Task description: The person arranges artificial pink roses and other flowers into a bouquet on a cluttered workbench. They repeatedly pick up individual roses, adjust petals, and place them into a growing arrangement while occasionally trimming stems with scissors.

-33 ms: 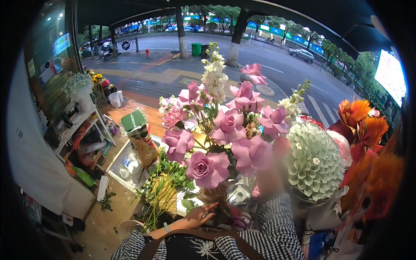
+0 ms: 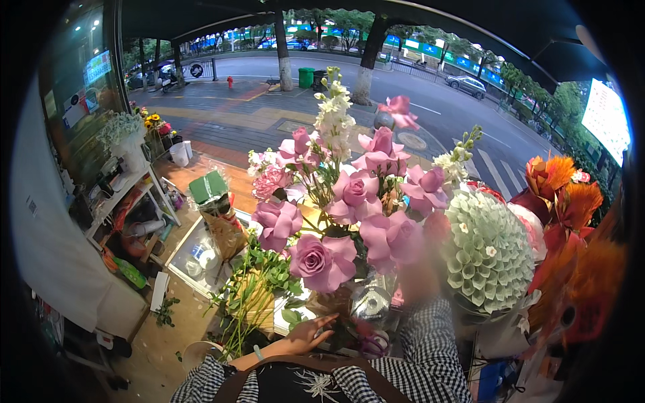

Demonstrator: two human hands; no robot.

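My left hand [image 2: 312,334] lies low over the worktable with fingers stretched out and nothing visible in it. Beside it is a bundle of cut green stems and leaves [image 2: 254,299]. My right hand [image 2: 422,265] is a blur at the right side of a group of mauve roses [image 2: 322,262]; its fingers cannot be made out, nor whether they grip a stem. Among the roses rise a tall white flower spike [image 2: 334,111] and a pink carnation [image 2: 271,181]. Purple ring handles [image 2: 374,344], perhaps of scissors, lie between my forearms.
To the right stand a dome of pale green rolled paper cones [image 2: 487,252] and orange feathery flowers [image 2: 578,201]. A white shelf [image 2: 124,185] is at left, near a green block [image 2: 207,187] of foam. Beyond lie a pavement and a road [image 2: 430,101].
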